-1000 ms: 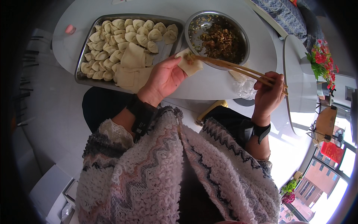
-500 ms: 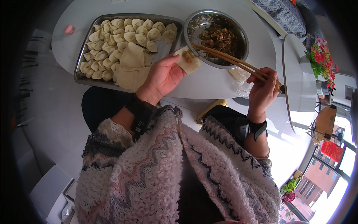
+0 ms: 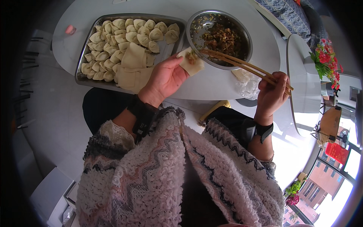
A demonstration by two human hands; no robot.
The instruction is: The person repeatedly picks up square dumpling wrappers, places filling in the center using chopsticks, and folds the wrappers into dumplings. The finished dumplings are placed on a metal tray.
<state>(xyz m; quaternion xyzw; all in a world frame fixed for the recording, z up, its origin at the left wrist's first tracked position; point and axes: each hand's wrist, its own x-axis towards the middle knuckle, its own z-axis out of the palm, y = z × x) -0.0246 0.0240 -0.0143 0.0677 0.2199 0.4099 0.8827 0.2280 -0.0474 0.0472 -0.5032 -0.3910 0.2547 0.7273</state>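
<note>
Between the thumb and fingers of my left hand (image 3: 166,77) is a square dumpling wrapper (image 3: 193,67) with a small dab of filling on it. My right hand (image 3: 273,92) grips a pair of wooden chopsticks (image 3: 245,66). Their tips reach over the near left part of a steel bowl (image 3: 247,28), close to the wrapper. Brown minced filling (image 3: 223,39) lies in the bowl. Left of it stands a metal tray (image 3: 130,16) with rows of folded dumplings (image 3: 121,38). Flat square wrappers (image 3: 133,56) are stacked at the tray's near side, partly behind my left hand.
All this stands on a round-edged white table (image 3: 211,89). A crumpled clear plastic bag (image 3: 247,85) lies by the near edge, below the bowl. A small pink object (image 3: 70,30) sits at the far left. Red flowers (image 3: 325,56) stand to the right.
My right hand has moved right, drawing the chopstick tips slightly away from the wrapper. My left hand and the wrapper have hardly moved.
</note>
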